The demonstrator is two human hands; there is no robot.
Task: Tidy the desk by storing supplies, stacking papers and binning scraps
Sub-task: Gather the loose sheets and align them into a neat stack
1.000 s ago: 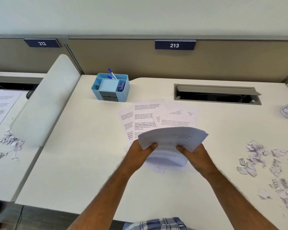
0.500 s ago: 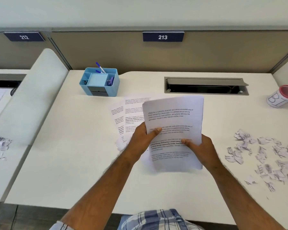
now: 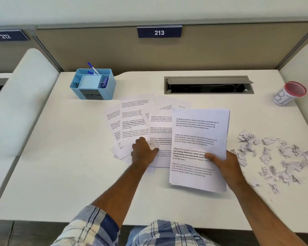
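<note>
My right hand grips a squared stack of printed sheets by its right edge, thumb on top, right of the desk's middle. Left of it, several loose printed sheets lie fanned out on the white desk. My left hand rests flat on the near part of those loose sheets, fingers together. Torn paper scraps are scattered at the right. A blue desk organiser with pens stands at the back left.
A white cup with a red rim stands at the far right. An open grey cable tray is set into the back of the desk. White dividers flank the desk on both sides. More scraps lie on the neighbouring desk at left.
My left hand has let go of the stack and come down on the loose sheets. My right hand has carried the stack to the right and lowered it.
</note>
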